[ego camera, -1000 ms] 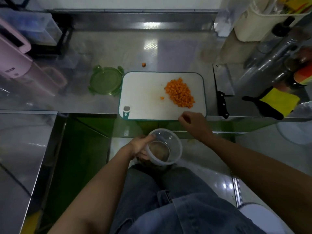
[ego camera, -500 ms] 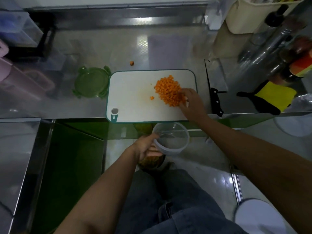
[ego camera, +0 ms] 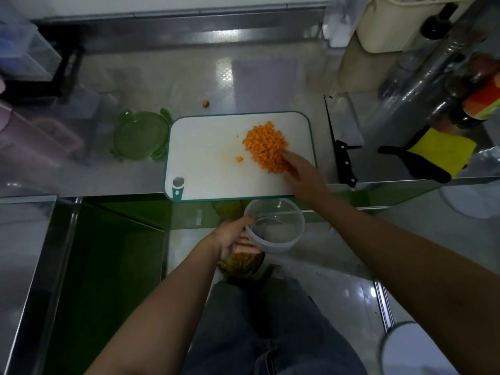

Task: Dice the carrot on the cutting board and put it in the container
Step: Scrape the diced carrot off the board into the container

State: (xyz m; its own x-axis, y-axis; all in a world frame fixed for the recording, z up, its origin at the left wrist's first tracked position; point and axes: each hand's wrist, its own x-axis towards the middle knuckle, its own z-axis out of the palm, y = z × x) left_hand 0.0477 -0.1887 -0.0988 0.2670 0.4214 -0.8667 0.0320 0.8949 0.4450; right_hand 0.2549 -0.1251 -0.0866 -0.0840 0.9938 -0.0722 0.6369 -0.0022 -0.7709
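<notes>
A pile of diced carrot [ego camera: 266, 146] lies on the right half of the white cutting board [ego camera: 205, 158]. My right hand [ego camera: 301, 173] rests on the board with straight fingers touching the pile's near right edge. My left hand [ego camera: 234, 236] grips the rim of a clear round container [ego camera: 274, 226], held just below the counter edge in front of the board. The container looks empty. One small carrot bit [ego camera: 239, 159] lies apart on the board, left of the pile.
A green lid [ego camera: 139, 135] lies left of the board. A black-handled knife [ego camera: 342, 150] lies to its right, with a yellow-and-black tool [ego camera: 433, 152] further right. A stray carrot piece [ego camera: 205, 103] sits on the steel counter behind. Bottles and a cream tub crowd the back right.
My right hand went from the board's front edge to the carrot pile and now touches it. The left hand lifted the container closer to the counter edge.
</notes>
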